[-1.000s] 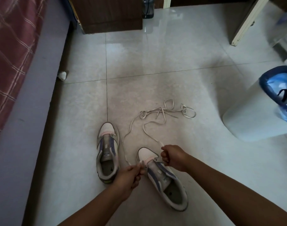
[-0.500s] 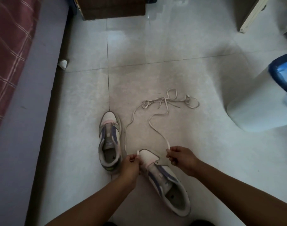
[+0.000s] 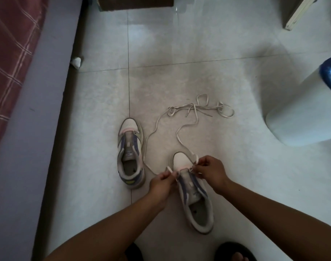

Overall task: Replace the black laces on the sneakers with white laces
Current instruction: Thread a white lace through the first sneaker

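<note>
White lace [image 3: 179, 137] pinched at each end by left hand [image 3: 161, 182] and right hand [image 3: 210, 172] over lower-centre sneaker [image 3: 194, 193], best evened before crossing to next eyelets.

Dim, low-contrast frame. Daylight enters from far beyond the grip; soft glare on the floor tiles [image 3: 179, 31] up there. Broad diffuse shadow lies around and ahead of the grip. Forearms nearest the camera underexposed. Mild overall softness, wide-angle bending at the edges, corners darker.
</note>
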Tool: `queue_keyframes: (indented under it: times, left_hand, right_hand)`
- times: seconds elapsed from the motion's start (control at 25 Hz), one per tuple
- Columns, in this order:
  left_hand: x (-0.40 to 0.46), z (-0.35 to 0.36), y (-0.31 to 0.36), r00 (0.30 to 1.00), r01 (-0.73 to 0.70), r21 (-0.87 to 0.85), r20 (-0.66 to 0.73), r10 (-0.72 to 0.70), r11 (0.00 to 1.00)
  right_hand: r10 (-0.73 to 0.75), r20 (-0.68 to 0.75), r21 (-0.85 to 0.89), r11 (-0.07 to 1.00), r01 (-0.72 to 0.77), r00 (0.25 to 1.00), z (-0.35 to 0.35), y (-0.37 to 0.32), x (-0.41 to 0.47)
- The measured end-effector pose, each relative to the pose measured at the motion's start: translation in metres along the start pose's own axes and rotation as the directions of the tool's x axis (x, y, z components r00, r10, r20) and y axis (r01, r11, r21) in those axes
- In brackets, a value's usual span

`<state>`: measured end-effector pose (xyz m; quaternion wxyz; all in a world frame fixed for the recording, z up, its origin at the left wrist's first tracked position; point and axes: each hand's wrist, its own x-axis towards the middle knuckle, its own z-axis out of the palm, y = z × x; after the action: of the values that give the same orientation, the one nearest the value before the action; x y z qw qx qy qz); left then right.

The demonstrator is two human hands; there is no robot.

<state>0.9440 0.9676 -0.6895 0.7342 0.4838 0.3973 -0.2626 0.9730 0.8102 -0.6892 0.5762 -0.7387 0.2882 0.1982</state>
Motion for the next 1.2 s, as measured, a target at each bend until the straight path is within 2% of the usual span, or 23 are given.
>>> queue_keyframes:
  times: [0.08,0.16,0.32,0.44,0.56,0.8,0.84,0.96,1.0,1.04,1.16,1.2]
  left_hand:
    - [0.008,0.008,0.009,0.998,-0.056,0.071,-0.005,0.056,0.996]
    - [0.016,0.012,0.013,0.99,-0.118,0.136,-0.062,0.128,0.984]
    - [0.023,0.014,0.016,0.966,-0.209,0.224,-0.105,0.237,0.952]
    - [0.024,0.014,0.014,0.945,-0.259,0.328,-0.109,0.308,0.909]
    - [0.026,0.009,0.011,0.905,-0.324,0.523,-0.071,0.419,0.788]
    - [0.026,0.008,0.009,0.84,-0.414,0.637,-0.007,0.543,0.65]
    - [0.024,0.008,0.008,0.818,-0.445,0.667,0.032,0.574,0.597]
    - [0.018,0.009,0.005,0.716,-0.534,0.771,0.194,0.671,0.348]
    - [0.017,0.01,0.004,0.705,-0.531,0.787,0.205,0.679,0.314]
    - [0.017,0.012,0.003,0.718,-0.508,0.792,0.172,0.674,0.339]
    - [0.018,0.019,0.003,0.822,-0.377,0.698,-0.05,0.567,0.609]
    - [0.017,0.02,0.002,0.839,-0.354,0.667,-0.083,0.538,0.656]
  right_hand:
    - [0.07,-0.044,0.159,0.985,-0.062,0.997,-0.006,0.001,0.003]
    - [0.098,-0.066,0.219,0.972,-0.082,0.993,-0.008,0.004,0.001]
    - [0.06,-0.131,0.139,0.989,-0.042,0.99,-0.005,0.008,-0.002]
    - [-0.035,-0.153,-0.042,0.999,0.029,0.988,-0.003,0.009,-0.003]
    - [-0.077,-0.138,-0.118,0.991,0.061,0.987,0.0,0.01,-0.006]
    - [-0.079,-0.132,-0.14,0.988,0.06,0.988,0.003,0.011,-0.007]
    - [-0.089,-0.127,-0.163,0.984,0.067,0.988,0.003,0.01,-0.007]
    - [-0.108,-0.133,-0.192,0.978,0.081,0.985,0.002,0.01,-0.005]
    - [-0.109,-0.138,-0.197,0.977,0.081,0.984,0.002,0.01,-0.005]
    - [-0.114,-0.137,-0.204,0.975,0.084,0.984,0.002,0.011,-0.005]
    - [-0.134,-0.127,-0.218,0.97,0.104,0.983,0.003,0.011,-0.007]
    - [-0.138,-0.132,-0.217,0.97,0.107,0.982,0.003,0.011,-0.007]
